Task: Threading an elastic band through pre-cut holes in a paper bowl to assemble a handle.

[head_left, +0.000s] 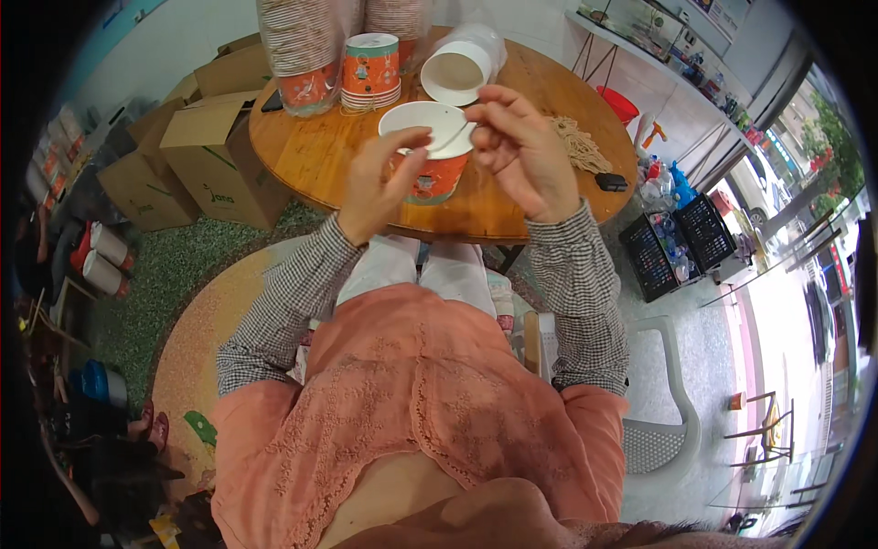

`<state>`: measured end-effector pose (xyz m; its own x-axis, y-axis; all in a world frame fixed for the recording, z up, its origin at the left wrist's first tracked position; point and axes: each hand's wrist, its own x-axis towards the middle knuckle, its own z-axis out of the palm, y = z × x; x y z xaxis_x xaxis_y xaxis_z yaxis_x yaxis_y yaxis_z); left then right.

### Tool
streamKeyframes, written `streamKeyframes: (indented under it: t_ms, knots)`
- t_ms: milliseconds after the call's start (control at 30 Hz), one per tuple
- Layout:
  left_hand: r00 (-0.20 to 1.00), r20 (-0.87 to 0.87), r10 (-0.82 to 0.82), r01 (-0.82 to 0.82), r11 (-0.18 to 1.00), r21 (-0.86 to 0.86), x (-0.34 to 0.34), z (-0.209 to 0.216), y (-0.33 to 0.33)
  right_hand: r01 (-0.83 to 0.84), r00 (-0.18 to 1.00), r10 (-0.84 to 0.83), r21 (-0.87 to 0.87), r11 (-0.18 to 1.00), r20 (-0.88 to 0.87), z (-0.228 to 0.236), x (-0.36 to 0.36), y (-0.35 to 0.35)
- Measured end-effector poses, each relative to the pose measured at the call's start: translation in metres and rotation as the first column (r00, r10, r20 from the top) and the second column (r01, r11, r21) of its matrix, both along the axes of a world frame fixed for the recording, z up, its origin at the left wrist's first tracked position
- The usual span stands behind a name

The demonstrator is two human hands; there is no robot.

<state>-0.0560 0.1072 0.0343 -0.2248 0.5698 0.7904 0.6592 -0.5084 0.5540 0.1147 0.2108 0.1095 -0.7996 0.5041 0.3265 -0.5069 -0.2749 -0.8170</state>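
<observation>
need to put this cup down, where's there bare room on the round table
Bare wood lies on the round wooden table left of the orange paper cup held by both hands, and along the near edge under the right hand. The far side is crowded with cup stacks; tan string bundle fills the right.

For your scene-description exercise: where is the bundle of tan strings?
In the head view, the bundle of tan strings lies on the round wooden table, right of the right hand.
</observation>
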Motion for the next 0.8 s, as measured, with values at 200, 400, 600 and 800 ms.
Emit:
streamKeyframes:
  t_ms: [200,400,600,800]
  knots:
    - [0.716,0.538,-0.445,0.587,0.8,-0.121,0.027,-0.013,-0.018,0.106,0.994,-0.107,-0.069,0.992,-0.012,-0.018,-0.002,-0.014]
    - [0.84,0.463,-0.281,0.436,0.858,-0.272,-0.002,-0.038,-0.053,0.204,0.973,-0.202,-0.016,0.979,0.109,-0.074,0.04,0.009]
    - [0.966,0.003,-0.257,0.234,0.872,-0.43,0.016,-0.024,-0.058,0.168,0.88,-0.353,0.488,0.857,0.317,-0.078,0.03,-0.04]
    - [0.952,0.136,-0.273,0.305,0.837,-0.454,0.013,-0.027,-0.056,-0.005,0.944,-0.066,0.213,0.977,0.323,-0.106,0.005,-0.069]
